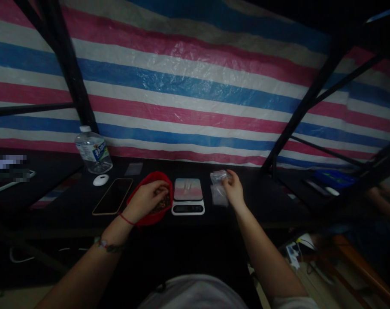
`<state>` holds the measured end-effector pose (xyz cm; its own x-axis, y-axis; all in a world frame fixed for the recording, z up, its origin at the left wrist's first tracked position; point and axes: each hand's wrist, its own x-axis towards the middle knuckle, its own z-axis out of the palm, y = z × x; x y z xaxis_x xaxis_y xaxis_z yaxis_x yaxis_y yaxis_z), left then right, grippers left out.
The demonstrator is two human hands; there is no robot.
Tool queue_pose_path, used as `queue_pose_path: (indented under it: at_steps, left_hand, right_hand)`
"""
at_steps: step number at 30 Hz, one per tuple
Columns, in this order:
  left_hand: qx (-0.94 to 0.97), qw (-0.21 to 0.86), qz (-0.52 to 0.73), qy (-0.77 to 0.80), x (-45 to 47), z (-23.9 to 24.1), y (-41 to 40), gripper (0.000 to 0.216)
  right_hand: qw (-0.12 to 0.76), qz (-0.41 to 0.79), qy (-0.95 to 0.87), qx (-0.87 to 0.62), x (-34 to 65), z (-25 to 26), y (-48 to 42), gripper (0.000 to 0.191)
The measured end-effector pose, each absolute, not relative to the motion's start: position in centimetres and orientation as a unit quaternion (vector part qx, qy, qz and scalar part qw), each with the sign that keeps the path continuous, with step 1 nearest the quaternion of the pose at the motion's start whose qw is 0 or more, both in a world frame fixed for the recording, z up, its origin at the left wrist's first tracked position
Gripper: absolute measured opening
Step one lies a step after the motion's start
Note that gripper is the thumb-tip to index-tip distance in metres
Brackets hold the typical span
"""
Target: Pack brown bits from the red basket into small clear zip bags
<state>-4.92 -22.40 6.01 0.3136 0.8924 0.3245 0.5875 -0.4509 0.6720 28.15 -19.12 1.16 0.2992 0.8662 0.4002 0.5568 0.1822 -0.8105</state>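
My left hand (148, 198) reaches into a red bowl (140, 192) on the dark table, fingers curled over small brownish pieces inside; what it grips is hidden. Right of the bowl stands a small white kitchen scale (188, 195) with a shiny top. My right hand (234, 188) rests beyond the scale, fingers pinched on a clear plastic bag (219, 177) from a small pile of such bags (218, 197).
A phone (113, 196) lies face up left of the bowl, with a white round object (101, 180) and a water bottle (93, 151) behind it. A small clear bag (133, 169) lies near the striped tarp wall (195, 86). Black frame bars (297, 116) cross both sides.
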Motion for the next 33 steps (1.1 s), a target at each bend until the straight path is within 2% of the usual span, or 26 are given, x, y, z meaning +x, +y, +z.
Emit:
queue_pose_path:
  at_steps: [5, 9, 14, 19, 24, 29, 33]
  left_hand:
    - [0.797, 0.197, 0.311, 0.478, -4.8, 5.0, -21.8, 0.028]
    - [0.806, 0.166, 0.304, 0.48, -4.8, 4.4, -21.4, 0.03]
    - [0.813, 0.144, 0.295, 0.481, -4.8, 3.9, -21.1, 0.03]
    - [0.817, 0.147, 0.286, 0.478, -4.7, 3.8, -21.2, 0.031]
    - [0.822, 0.155, 0.276, 0.474, -4.6, 4.1, -21.3, 0.029]
    - [0.819, 0.158, 0.281, 0.474, -4.7, 4.1, -21.4, 0.031]
    - [0.822, 0.169, 0.274, 0.469, -4.6, 4.1, -21.6, 0.031]
  right_hand:
    - [0.286, 0.034, -0.607, -0.74, 30.4, -2.4, -18.8, 0.056]
    - [0.231, -0.063, -0.644, -0.727, 29.5, -3.2, -19.3, 0.054]
    - [0.155, 0.006, -0.716, -0.681, 28.6, -3.9, -18.8, 0.053]
    - [0.066, 0.093, -0.69, -0.714, 28.0, -5.4, -18.2, 0.064]
    - [0.078, 0.125, -0.676, -0.722, 28.0, -4.5, -18.1, 0.071]
    - [0.217, -0.028, -0.629, -0.746, 29.7, -1.8, -16.0, 0.057]
    - [0.195, -0.026, -0.588, -0.784, 31.2, -0.6, -12.4, 0.067]
